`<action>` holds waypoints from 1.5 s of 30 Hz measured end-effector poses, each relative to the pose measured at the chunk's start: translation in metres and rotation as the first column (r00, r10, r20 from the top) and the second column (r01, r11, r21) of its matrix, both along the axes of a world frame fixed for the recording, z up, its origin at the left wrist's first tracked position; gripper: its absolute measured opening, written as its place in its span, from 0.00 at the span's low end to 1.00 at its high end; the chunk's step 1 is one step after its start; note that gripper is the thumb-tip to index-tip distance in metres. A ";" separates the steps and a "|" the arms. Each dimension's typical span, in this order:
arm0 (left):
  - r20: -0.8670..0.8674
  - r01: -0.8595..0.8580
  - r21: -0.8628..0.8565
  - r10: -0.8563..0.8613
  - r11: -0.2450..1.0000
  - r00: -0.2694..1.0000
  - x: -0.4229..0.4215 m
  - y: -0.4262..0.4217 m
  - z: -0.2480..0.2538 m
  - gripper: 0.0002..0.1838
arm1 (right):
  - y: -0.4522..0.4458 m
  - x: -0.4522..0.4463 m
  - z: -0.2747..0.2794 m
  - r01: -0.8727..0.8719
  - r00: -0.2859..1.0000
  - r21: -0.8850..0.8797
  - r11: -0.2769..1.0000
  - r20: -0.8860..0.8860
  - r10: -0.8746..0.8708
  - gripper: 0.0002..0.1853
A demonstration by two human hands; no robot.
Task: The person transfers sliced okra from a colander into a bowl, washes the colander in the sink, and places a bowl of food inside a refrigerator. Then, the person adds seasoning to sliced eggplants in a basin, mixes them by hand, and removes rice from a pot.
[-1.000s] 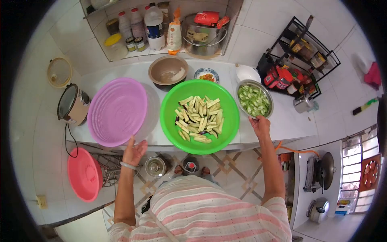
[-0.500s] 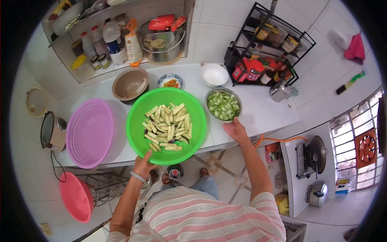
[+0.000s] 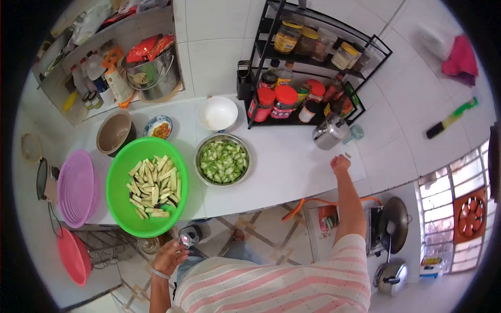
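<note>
My right hand (image 3: 340,164) is over the right end of the white counter, its fingers drawn together beside a small brownish bit (image 3: 348,155). What they pinch, if anything, is too small to make out. My left hand (image 3: 170,257), with a band at the wrist, hangs in front of the counter, loosely open and holding nothing. Just beyond it, a green basin (image 3: 117,201) of cut eggplant strips (image 3: 154,185) stands at the counter's edge. To its right is a steel bowl (image 3: 247,175) of chopped green vegetable pieces (image 3: 223,161).
Behind are a white bowl (image 3: 218,112), a small plate (image 3: 151,125) of chopped orange-red bits and a brown pot (image 3: 115,133). A black spice rack (image 3: 308,65) and a metal jug (image 3: 330,133) stand at right. A purple basket (image 3: 78,188) is left; a wok (image 3: 395,224) is far right.
My left hand has let go of the green basin and drawn back. My right hand has left the steel bowl's rim and reached to the counter's right end. The view has shifted right.
</note>
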State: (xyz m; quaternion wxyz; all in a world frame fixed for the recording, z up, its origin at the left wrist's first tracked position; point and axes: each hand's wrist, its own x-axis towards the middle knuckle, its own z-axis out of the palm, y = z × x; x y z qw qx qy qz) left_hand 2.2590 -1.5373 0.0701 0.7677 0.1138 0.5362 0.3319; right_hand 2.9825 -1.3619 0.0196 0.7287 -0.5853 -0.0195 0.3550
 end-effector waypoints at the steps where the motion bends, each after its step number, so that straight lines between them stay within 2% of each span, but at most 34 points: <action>1: -0.009 -0.001 0.007 0.001 1.000 1.000 0.017 -0.002 0.004 0.19 | -0.001 0.029 -0.001 -0.031 1.000 0.051 0.998 -0.006 0.031 0.03; 3: -0.036 -0.024 0.014 0.024 1.000 0.999 0.045 -0.007 0.015 0.17 | 0.016 0.086 -0.021 0.064 0.998 -0.046 0.997 0.018 -0.063 0.03; 4: 0.022 -0.054 0.021 0.053 0.998 0.998 0.052 -0.009 0.013 0.15 | 0.017 0.082 -0.001 0.121 0.993 -0.094 0.988 0.002 -0.122 0.04; 5: 0.011 -0.063 0.020 0.063 0.998 0.998 0.057 -0.012 0.009 0.14 | 0.023 0.077 0.017 0.163 0.986 -0.144 0.976 -0.012 -0.166 0.07; 9: -0.069 -0.091 0.039 0.094 0.995 0.993 0.073 -0.021 0.019 0.11 | 0.028 0.143 -0.005 0.055 0.997 -0.134 0.990 -0.049 -0.062 0.22; 11: -0.124 -0.098 0.053 0.104 0.994 0.987 0.079 -0.026 0.026 0.11 | 0.036 0.134 0.005 0.101 0.995 -0.106 0.989 0.002 -0.101 0.19; 14: -0.178 -0.127 0.020 0.128 0.992 0.976 0.091 -0.025 0.039 0.12 | 0.038 0.154 0.003 -0.018 0.992 -0.060 0.998 -0.129 0.010 0.14; 18: -0.172 -0.062 0.059 0.071 0.996 0.982 0.085 -0.026 0.029 0.15 | 0.040 0.173 -0.011 -0.229 0.966 -0.081 0.970 -0.145 0.215 0.13; 21: -0.161 -0.020 0.090 0.034 0.996 0.986 0.090 -0.027 0.024 0.16 | 0.044 0.174 -0.015 -0.096 0.983 -0.042 0.994 -0.158 0.089 0.13; 22: -0.160 -0.022 0.090 0.036 0.996 0.986 0.093 -0.026 0.028 0.16 | 0.043 0.184 -0.031 -0.186 0.977 -0.006 0.983 0.104 0.185 0.11; 23: -0.160 -0.024 0.090 0.039 0.996 0.986 0.095 -0.027 0.031 0.16 | 0.041 0.202 -0.060 -0.280 0.896 0.006 0.960 0.362 0.259 0.10; 24: -0.148 -0.022 0.097 0.036 0.995 0.988 0.094 -0.026 0.030 0.16 | 0.033 0.202 -0.062 -0.345 0.775 -0.055 0.937 0.547 0.317 0.09; 25: -0.137 -0.020 0.104 0.034 0.994 0.990 0.092 -0.025 0.028 0.17 | 0.023 0.189 -0.055 -0.375 0.621 -0.110 0.920 0.707 0.338 0.09; 27: -0.117 -0.008 0.115 0.021 0.993 0.993 0.087 -0.021 0.029 0.18 | 0.000 0.174 -0.037 -0.339 0.320 -0.317 0.886 0.847 0.425 0.12; 29: -0.102 0.012 0.124 0.001 0.992 0.995 0.086 -0.015 0.033 0.19 | -0.007 0.166 -0.018 -0.410 0.767 -0.039 0.911 0.527 0.367 0.15; 30: -0.114 0.054 0.130 -0.039 0.990 0.993 0.086 -0.011 0.031 0.19 | -0.011 0.165 -0.013 -0.379 0.898 0.106 0.919 0.282 0.338 0.16; 33: -0.136 0.184 0.172 -0.162 0.968 0.977 0.090 0.001 0.026 0.18 | -0.049 0.114 0.034 -0.226 0.929 0.108 0.968 0.324 0.181 0.14; 36: -0.118 0.308 0.257 -0.287 0.916 0.951 0.105 0.012 0.033 0.18 | -0.099 -0.006 0.115 -0.140 0.967 0.121 0.983 0.232 0.109 0.12; 37: -0.102 0.339 0.282 -0.323 0.898 0.941 0.112 0.016 0.031 0.19 | -0.112 -0.035 0.127 -0.180 0.968 0.103 0.978 0.194 0.158 0.12; 39: 0.005 0.353 0.484 -0.406 0.801 0.914 0.131 0.027 0.026 0.18 | -0.135 -0.087 0.140 -0.260 0.961 0.072 0.963 0.115 0.251 0.13; 41: -0.239 0.546 0.465 -0.495 0.697 0.835 0.164 0.040 0.038 0.18 | -0.148 -0.141 0.140 -0.326 0.945 0.133 0.936 0.064 0.320 0.13; 43: -0.306 0.581 0.502 -0.497 0.641 0.812 0.196 0.044 0.047 0.19 | -0.160 -0.202 0.143 -0.424 0.902 0.207 0.882 0.015 0.431 0.12; 44: -0.317 0.531 0.606 -0.432 0.593 0.844 0.208 0.045 0.057 0.21 | -0.162 -0.236 0.145 -0.485 0.865 0.251 0.837 -0.004 0.503 0.13; 45: -0.319 0.477 0.700 -0.366 0.531 0.874 0.217 0.045 0.065 0.22 | -0.162 -0.269 0.142 -0.474 0.864 0.243 0.846 -0.058 0.500 0.13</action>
